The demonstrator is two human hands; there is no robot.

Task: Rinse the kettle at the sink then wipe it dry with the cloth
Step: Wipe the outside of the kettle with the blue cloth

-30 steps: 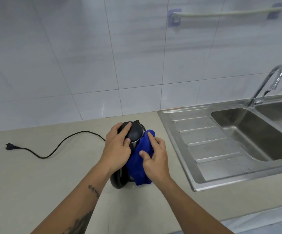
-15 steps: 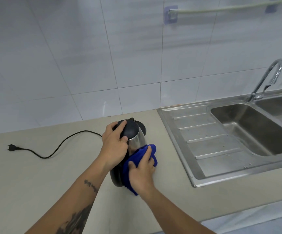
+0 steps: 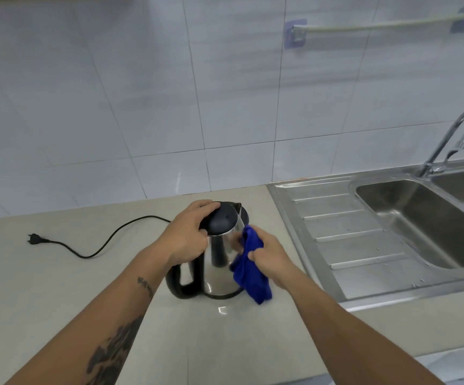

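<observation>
- Two bare forearms reach forward over the beige countertop (image 3: 58, 287); the left forearm carries dark tattoos.
- The right hand (image 3: 269, 257) is clenched around a bunched blue cloth (image 3: 248, 269), pressing it to the right side of the kettle's steel wall; the cloth's lower end hangs down to about the counter.
- The electric kettle (image 3: 218, 262) stands upright on the countertop, just left of the sink's drainboard (image 3: 358, 245), its black handle (image 3: 179, 284) turned toward the person.
- The left hand (image 3: 187, 234) is clamped over the black lid (image 3: 221, 222), fingers curled round its far edge.
- A black power cord (image 3: 100, 247) trails left from behind the kettle, possibly from a base hidden under it, ending in a plug (image 3: 33, 239) lying loose on the counter.
- Further right, the steel sink (image 3: 425, 226) sits with a curved tap (image 3: 453, 140) behind it.
- On the white tiled wall (image 3: 141, 93) hangs a rail (image 3: 378, 25).
</observation>
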